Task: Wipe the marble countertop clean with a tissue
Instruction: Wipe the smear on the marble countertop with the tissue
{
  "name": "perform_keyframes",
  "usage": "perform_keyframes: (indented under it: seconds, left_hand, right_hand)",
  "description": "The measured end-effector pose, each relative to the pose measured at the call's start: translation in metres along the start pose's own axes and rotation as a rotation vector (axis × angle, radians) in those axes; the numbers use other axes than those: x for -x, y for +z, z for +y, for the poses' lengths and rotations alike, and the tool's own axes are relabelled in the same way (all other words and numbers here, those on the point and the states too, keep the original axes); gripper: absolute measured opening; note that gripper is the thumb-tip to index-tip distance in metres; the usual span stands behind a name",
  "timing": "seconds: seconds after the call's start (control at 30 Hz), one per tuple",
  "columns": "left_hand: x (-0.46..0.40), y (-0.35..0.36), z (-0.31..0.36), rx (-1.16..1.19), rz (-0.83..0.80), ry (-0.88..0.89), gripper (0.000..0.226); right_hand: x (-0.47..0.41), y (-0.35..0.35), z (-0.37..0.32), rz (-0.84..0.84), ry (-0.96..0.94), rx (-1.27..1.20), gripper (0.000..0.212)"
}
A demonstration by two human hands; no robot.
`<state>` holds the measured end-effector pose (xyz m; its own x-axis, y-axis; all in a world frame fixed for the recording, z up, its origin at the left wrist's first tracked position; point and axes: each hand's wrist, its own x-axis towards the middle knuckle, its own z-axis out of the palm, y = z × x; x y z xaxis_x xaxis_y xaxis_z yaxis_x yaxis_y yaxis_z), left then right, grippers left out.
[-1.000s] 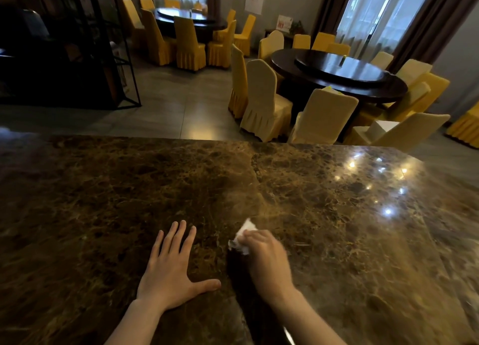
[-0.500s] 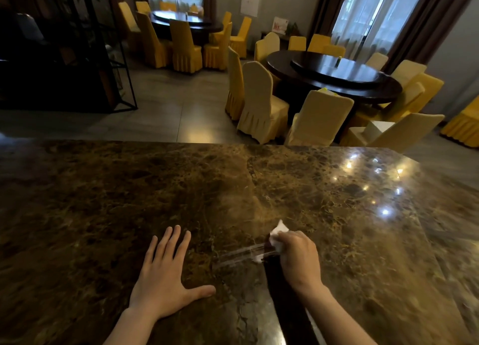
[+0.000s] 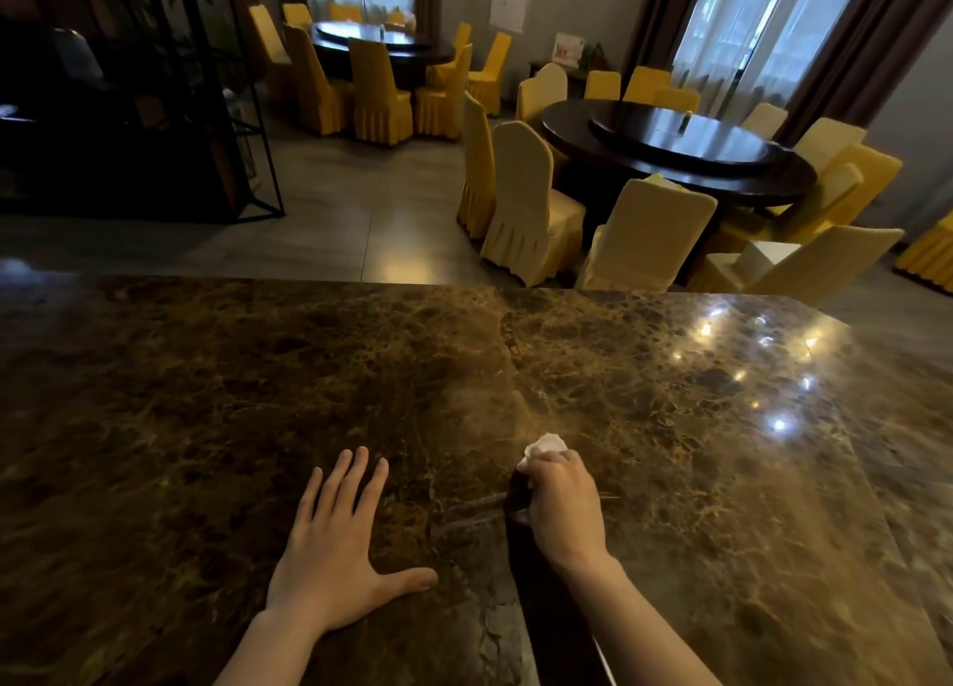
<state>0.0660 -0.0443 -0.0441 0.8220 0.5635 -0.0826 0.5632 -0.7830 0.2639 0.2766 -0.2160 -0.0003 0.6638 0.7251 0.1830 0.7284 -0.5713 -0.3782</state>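
Observation:
A wide brown marble countertop fills the lower half of the view. My right hand presses a crumpled white tissue onto the marble near the middle; only the tissue's top edge shows beyond my fingers. My left hand lies flat on the marble to the left, fingers spread, holding nothing. A faint wet streak runs between the two hands.
Beyond the counter's far edge lie a tiled floor and two dark round dining tables ringed by yellow-covered chairs. A black metal shelf frame stands at the left. Ceiling light reflections glint on the marble at the right.
My right hand slid the tissue to the right, leaving a wet streak, then held about there. My left hand has stayed flat in place.

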Motion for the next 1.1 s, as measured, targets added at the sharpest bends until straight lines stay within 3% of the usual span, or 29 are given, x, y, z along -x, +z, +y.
perform_keyframes:
  seconds: [0.2,0.37,0.5,0.63,0.8,0.93,1.1]
  left_hand:
    - [-0.001,0.001,0.0,-0.006,-0.009,-0.014,0.144]
    - [-0.001,0.003,0.0,0.001,-0.012,-0.007,0.143]
    - [-0.002,0.004,0.0,0.002,-0.009,-0.014,0.144]
    - [-0.001,0.003,0.001,-0.005,-0.012,-0.021,0.145]
    - [-0.001,0.001,0.001,-0.001,-0.025,-0.02,0.145]
    - [-0.001,0.001,0.001,-0.007,-0.035,-0.021,0.145]
    - [-0.002,0.001,0.001,-0.014,-0.035,-0.015,0.145]
  right_hand:
    - [0.014,0.009,-0.023,-0.14,-0.319,-0.024,0.03]
    - [-0.013,0.002,-0.011,-0.023,-0.012,-0.174,0.033]
    - [-0.004,0.008,-0.017,-0.11,-0.188,-0.064,0.025]
    - [0.003,0.002,-0.008,-0.258,-0.381,0.029,0.034]
    - [-0.016,-0.008,-0.009,-0.304,-0.343,0.051,0.019]
    - [-0.018,-0.008,-0.013,-0.161,-0.181,0.096,0.025]
    - [-0.005,-0.002,-0.023,-0.223,-0.286,0.082,0.027]
